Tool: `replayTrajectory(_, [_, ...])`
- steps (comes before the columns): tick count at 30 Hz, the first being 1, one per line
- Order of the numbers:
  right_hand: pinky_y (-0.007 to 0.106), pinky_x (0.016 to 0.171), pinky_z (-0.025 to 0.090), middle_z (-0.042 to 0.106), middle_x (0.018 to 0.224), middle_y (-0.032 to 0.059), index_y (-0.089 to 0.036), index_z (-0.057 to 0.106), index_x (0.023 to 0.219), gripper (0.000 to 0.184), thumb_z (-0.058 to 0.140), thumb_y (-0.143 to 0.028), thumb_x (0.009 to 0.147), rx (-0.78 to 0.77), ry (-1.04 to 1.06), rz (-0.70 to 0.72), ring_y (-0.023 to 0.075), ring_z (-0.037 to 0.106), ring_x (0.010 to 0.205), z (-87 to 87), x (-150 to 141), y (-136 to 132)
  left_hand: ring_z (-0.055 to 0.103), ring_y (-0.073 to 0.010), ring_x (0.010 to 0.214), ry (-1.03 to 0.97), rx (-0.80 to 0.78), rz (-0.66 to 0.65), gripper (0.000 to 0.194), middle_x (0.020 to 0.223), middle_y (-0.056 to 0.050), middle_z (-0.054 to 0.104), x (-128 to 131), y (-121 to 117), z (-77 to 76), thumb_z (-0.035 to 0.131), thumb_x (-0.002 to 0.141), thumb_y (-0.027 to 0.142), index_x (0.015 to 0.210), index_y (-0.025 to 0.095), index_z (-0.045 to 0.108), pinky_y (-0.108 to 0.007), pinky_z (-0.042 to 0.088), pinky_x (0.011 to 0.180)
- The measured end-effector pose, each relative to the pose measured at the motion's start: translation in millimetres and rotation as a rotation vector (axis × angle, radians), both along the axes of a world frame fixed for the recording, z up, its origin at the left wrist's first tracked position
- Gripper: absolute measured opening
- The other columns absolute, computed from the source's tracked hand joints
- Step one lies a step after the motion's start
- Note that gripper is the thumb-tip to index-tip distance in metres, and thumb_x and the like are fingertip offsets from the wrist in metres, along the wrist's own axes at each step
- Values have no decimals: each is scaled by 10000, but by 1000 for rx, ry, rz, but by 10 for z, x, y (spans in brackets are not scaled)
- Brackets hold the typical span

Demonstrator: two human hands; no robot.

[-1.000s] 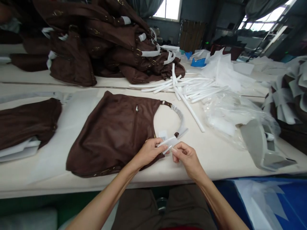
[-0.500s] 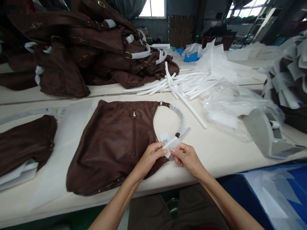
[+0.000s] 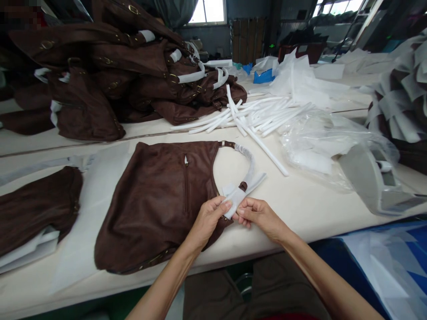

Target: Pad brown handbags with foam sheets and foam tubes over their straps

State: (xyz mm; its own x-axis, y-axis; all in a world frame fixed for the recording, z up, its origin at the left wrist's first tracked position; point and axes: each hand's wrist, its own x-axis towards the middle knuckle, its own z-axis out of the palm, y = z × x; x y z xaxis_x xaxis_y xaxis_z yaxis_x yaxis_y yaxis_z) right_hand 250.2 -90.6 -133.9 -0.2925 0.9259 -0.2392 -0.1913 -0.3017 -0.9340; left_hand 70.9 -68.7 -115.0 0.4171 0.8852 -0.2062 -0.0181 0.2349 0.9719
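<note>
A brown leather shoulder bag (image 3: pixel 156 200) lies flat on the cream-covered table, its zip pocket facing up. Its curved strap (image 3: pixel 248 162) is wrapped in white material and loops out to the right. At the strap's near end, a strip of white wrapping (image 3: pixel 236 199) lies around or over the strap. My left hand (image 3: pixel 210 218) pinches this wrapping from the left, thumb on top. From the right, my right hand (image 3: pixel 256 215) pinches its edge with closed fingertips. The strap's end under the wrapping is mostly hidden.
Brown bags (image 3: pixel 133 75) are heaped at the back left. White foam tubes (image 3: pixel 267 116) lie behind the strap, with clear plastic (image 3: pixel 320 142) and a grey tape dispenser (image 3: pixel 370 178) to the right. Another brown bag (image 3: pixel 40 204) lies at left beside a white sheet (image 3: pixel 96 195).
The white wrapping now lies further along the strap's end, covering more of it, and the barcode tag is no longer readable. Both hands stay nearly in place; the view has shifted slightly.
</note>
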Motion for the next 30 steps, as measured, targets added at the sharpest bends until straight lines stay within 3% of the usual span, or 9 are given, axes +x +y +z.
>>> replayTrajectory(9, [229, 537, 389, 694, 769, 34, -171, 625, 789, 340, 691, -504, 805, 79, 16, 15, 103, 515, 585, 13, -63, 37, 606, -184, 709, 1, -2, -17, 365, 719, -52, 686, -46, 48, -14, 607, 876, 470, 821, 123, 703, -273, 441, 738])
replayTrajectory(19, [201, 507, 390, 664, 704, 18, -161, 626, 836, 301, 672, -459, 842, 70, 12, -36, 83, 502, 548, -148, -102, 7, 599, -187, 746, -7, -29, -99, 349, 734, -43, 664, -78, 60, -72, 573, 923, 433, 974, 117, 712, -276, 449, 751])
replayTrajectory(25, [180, 436, 369, 631, 588, -7, -169, 603, 816, 273, 649, -438, 822, 28, -7, -132, 82, 496, 476, -184, -203, 5, 614, -199, 788, 53, 59, -181, 358, 743, -45, 683, -89, 81, -33, 532, 944, 432, 928, 134, 731, -295, 448, 821])
replayTrajectory(30, [176, 361, 323, 595, 491, -21, -169, 591, 787, 233, 640, -397, 779, -44, -139, -220, 87, 463, 388, -202, -275, 19, 639, -221, 835, 134, 97, -214, 398, 753, -38, 698, -97, 91, 9, 533, 933, 440, 1155, 158, 705, -339, 443, 899])
